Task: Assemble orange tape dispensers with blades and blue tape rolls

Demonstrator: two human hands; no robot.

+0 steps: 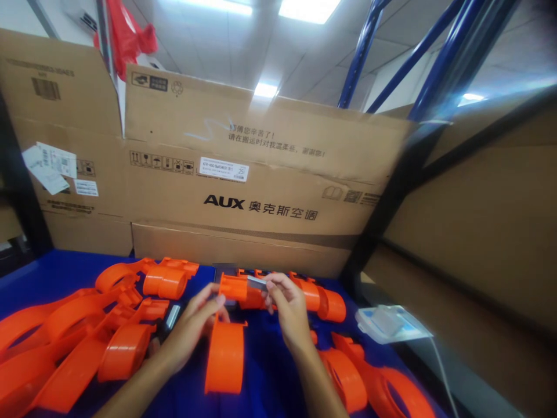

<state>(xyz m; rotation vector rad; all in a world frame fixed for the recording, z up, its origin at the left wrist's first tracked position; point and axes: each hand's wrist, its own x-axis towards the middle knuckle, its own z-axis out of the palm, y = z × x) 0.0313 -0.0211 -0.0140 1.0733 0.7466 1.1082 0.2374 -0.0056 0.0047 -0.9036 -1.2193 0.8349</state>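
Note:
My left hand (194, 325) is closed round the upper part of an orange plastic tape dispenser (225, 357), whose wide ring hangs below the fingers. From the right, my right hand (285, 299) pinches a small silvery strip (256, 283) against the dispenser's head. Whether the strip is fixed to the head or only touches it, I cannot tell. Beside my left wrist lies a black and silver piece (172, 318), partly hidden by the forearm. Behind my hands, several more orange dispensers (333, 305) lie in a row, partly covered by the fingers.
Several orange dispensers (126, 351) crowd the left of the blue table surface (270, 377); others (348, 377) lie at the front right. A clear plastic box (391, 323) sits at the right edge. Cardboard panels (261, 232) stand behind, with a blue metal frame post (391, 174) on the right.

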